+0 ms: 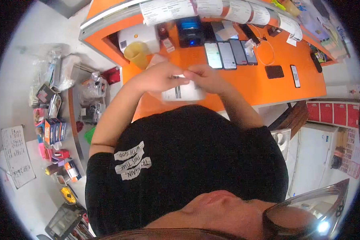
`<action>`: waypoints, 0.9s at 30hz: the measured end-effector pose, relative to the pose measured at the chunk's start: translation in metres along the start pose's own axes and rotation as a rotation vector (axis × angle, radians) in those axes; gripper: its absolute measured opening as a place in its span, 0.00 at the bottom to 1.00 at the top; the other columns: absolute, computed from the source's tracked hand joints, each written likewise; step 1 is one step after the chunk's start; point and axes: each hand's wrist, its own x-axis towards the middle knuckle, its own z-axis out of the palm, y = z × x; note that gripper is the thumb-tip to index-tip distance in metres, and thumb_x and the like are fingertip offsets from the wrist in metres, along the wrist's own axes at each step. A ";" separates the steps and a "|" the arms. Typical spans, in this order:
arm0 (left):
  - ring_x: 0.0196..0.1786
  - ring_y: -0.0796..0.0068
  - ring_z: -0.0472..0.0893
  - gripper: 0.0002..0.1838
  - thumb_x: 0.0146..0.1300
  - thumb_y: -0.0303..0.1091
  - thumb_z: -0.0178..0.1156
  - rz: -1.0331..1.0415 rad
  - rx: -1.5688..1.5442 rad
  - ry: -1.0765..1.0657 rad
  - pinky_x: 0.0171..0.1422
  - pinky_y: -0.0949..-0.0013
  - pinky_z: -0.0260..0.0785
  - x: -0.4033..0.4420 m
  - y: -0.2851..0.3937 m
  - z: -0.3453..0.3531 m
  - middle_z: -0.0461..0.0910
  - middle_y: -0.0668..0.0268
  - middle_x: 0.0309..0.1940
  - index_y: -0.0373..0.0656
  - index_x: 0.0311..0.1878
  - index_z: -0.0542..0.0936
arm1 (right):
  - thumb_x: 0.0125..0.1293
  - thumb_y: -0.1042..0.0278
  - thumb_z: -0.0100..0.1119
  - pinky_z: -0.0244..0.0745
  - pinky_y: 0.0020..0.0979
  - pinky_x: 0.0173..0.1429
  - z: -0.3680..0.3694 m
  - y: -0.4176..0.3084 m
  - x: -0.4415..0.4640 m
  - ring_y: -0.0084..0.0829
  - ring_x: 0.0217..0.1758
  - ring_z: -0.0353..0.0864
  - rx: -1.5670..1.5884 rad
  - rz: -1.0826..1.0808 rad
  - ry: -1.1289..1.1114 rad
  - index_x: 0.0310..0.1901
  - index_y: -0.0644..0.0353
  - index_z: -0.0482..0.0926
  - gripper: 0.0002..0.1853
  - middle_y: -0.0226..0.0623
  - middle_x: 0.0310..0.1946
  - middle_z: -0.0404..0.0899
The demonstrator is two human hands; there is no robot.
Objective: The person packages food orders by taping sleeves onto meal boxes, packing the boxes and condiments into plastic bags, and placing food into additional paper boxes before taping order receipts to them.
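Observation:
Both my hands meet over the near left part of the orange desk (244, 86). My left hand (158, 77) has its fingers closed on the upper edge of a white packet (193, 94) with black print; its exact kind I cannot make out. From the other side my right hand (207, 78) pinches near the same edge, its fingertips touching my left fingers. The packet hangs slightly blurred, and part of it is hidden by my fingers. Behind my left hand stands a yellow cup (136, 55).
Several phones, including a bright-screened one (213, 55), lie at the back. A white cable (273, 54) loops beside them. To the right are a dark phone (274, 72) and a lit phone (295, 76). A black device (189, 32) stands under the shelf with hanging paper slips (168, 11).

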 end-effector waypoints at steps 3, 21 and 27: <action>0.27 0.58 0.80 0.12 0.63 0.43 0.62 0.017 0.176 -0.017 0.33 0.57 0.67 0.007 0.001 -0.008 0.80 0.53 0.24 0.44 0.37 0.85 | 0.69 0.52 0.58 0.76 0.32 0.44 0.003 0.007 0.003 0.31 0.39 0.82 0.687 0.284 -0.009 0.46 0.64 0.81 0.20 0.37 0.39 0.84; 0.38 0.52 0.80 0.07 0.60 0.32 0.62 -0.002 0.231 0.167 0.46 0.55 0.71 0.037 0.017 -0.006 0.81 0.54 0.30 0.38 0.33 0.83 | 0.55 0.55 0.69 0.74 0.40 0.43 -0.059 -0.027 -0.036 0.46 0.36 0.82 -0.630 -0.019 0.181 0.37 0.60 0.84 0.16 0.48 0.31 0.83; 0.37 0.55 0.81 0.07 0.62 0.30 0.61 -0.089 0.002 0.326 0.43 0.58 0.71 0.028 -0.003 0.001 0.81 0.55 0.29 0.36 0.34 0.83 | 0.57 0.67 0.67 0.74 0.33 0.46 -0.153 -0.025 -0.059 0.31 0.41 0.81 -0.334 0.072 0.413 0.46 0.62 0.82 0.15 0.38 0.37 0.83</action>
